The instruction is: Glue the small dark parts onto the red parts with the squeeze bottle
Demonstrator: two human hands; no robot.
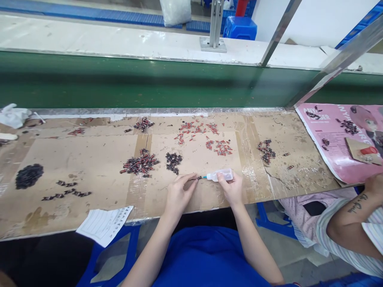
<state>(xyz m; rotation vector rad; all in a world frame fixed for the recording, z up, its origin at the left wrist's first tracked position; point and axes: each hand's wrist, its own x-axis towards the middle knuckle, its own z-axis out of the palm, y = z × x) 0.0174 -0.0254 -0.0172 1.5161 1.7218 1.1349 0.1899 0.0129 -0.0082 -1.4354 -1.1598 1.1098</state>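
My right hand [231, 187] is closed around a clear plastic squeeze bottle [220, 175] lying sideways in the grip. Its thin blue-green nozzle tip [204, 177] points left, close to a small dark part [198, 177]. Pinched between the thumb and fingers of my left hand [181, 191] is that dark part, mostly covered by the fingertips. Beyond my hands lie a pile of small black pieces [173, 161] and a heap of red-and-black parts [140, 163]. Loose red parts [223, 148] are scattered farther back.
Cardboard [101, 159] covers the bench. A black pile [29, 176] lies left, a paper sheet [104, 225] at the front edge. More parts [266, 151] sit right. A green conveyor [134, 81] runs behind. A co-worker's arm [356, 215] is beside a pink poster [329, 139].
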